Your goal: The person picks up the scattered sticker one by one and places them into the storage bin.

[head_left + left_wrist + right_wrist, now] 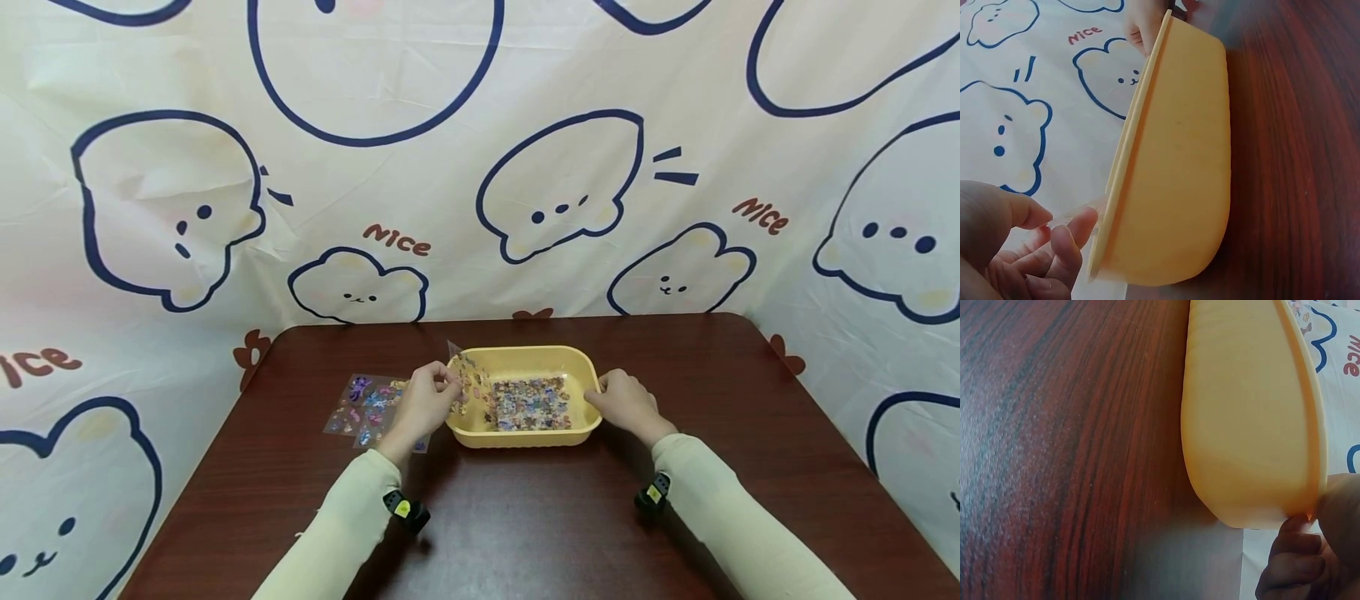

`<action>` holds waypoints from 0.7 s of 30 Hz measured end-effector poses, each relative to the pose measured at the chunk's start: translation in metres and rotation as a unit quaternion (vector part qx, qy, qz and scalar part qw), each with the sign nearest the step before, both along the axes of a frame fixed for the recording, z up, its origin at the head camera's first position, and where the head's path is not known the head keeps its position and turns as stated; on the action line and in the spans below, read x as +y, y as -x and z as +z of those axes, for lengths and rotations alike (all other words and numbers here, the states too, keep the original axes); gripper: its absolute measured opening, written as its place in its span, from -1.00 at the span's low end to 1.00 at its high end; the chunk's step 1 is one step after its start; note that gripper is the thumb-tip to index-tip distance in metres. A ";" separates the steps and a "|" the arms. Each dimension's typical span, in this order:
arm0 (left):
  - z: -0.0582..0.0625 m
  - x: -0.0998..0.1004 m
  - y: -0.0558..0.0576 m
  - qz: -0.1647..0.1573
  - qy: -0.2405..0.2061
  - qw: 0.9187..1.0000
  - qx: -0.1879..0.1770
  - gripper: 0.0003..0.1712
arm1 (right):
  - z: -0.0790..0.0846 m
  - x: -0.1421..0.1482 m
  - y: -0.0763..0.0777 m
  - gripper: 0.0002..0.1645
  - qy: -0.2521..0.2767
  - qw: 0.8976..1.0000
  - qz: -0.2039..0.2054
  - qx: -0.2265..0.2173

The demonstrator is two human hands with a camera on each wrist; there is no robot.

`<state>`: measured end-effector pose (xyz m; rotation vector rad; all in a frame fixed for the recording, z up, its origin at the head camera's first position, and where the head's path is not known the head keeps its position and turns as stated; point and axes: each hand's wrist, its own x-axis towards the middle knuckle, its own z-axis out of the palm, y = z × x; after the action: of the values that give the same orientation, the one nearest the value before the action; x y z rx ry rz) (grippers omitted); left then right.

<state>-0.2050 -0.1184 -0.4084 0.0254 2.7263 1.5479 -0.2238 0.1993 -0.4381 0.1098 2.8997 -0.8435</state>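
A yellow plastic tray [525, 440] sits on the table, a layer of small multicoloured pieces [532, 404] spread over its floor. My left hand [429, 402] is at the tray's left end, pinching a clear sticker sheet [471, 375] with small printed figures that overlaps the tray's left side. In the left wrist view, thumb and fingers [1066, 247] meet on the see-through edge beside the tray wall [1179, 150]. My right hand [628, 404] grips the rim at the right end; the right wrist view shows its fingers [1297, 562] curled at the tray's corner.
Several clear sheets with colourful character pictures [360, 412] lie on the table left of the tray, partly under the left forearm. The dark wooden table [525, 533] ends at a cartoon-printed cloth [450, 192] behind it. Both wrists wear small black cameras [407, 510].
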 end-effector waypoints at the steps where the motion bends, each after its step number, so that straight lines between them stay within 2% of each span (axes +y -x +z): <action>1: -0.001 0.001 0.000 -0.004 0.001 1.000 0.001 -0.91 | 0.000 0.000 0.000 -0.68 0.000 1.000 0.000 0.000; 5: -0.004 0.004 0.000 -0.005 0.023 1.000 0.003 -0.90 | 0.001 0.000 0.000 -0.67 0.000 1.000 0.002 -0.001; 9: -0.006 0.007 0.001 0.010 0.075 0.997 0.016 -0.86 | 0.001 0.000 0.000 -0.66 0.001 1.000 0.001 -0.004; 14: -0.007 0.009 0.002 0.038 0.166 0.984 0.049 -0.73 | 0.000 0.001 0.000 -0.66 0.002 1.000 -0.002 -0.006; 17: -0.010 0.010 0.002 0.039 0.206 0.976 0.057 -0.65 | 0.000 0.000 0.000 -0.67 0.004 1.000 -0.003 -0.007; 21: -0.011 0.010 0.004 0.032 0.236 0.969 0.068 -0.56 | 0.000 0.000 0.000 -0.68 0.005 1.000 -0.001 -0.009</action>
<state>-0.2085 -0.1079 -0.4198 0.0424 3.1553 0.8963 -0.2242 0.1995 -0.4384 0.1199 2.8789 -0.8515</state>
